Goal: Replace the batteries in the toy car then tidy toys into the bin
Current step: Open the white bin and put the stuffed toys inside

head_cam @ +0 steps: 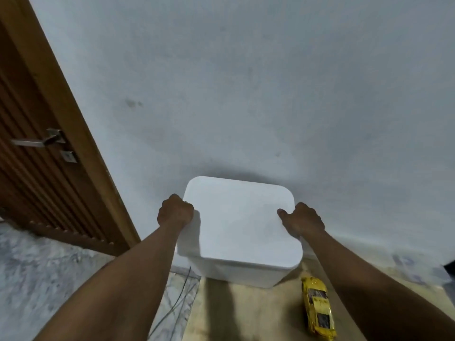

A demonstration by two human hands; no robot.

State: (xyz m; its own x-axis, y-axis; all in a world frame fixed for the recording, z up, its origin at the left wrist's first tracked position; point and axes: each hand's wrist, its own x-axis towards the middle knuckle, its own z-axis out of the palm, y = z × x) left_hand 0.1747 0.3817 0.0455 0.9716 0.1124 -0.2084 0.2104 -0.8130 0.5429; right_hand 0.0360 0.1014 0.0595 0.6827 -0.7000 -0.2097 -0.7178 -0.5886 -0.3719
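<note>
A white bin [246, 273] with a flat white lid [240, 222] stands on the floor against the wall. My left hand [175, 212] grips the lid's left edge, fingers curled around it. My right hand [301, 220] grips the lid's right edge, thumb resting on top. The lid sits slightly askew over the bin body. A yellow toy car [318, 307] lies on the floor just right of the bin, under my right forearm, pointing toward the wall. The bin's inside is hidden by the lid.
A brown slatted wooden door [37, 148] with a metal handle [37, 141] stands at the left. A pale wall [246, 94] fills the background. A thin wire [181, 296] lies on the marbled floor beside a tan mat [258, 316].
</note>
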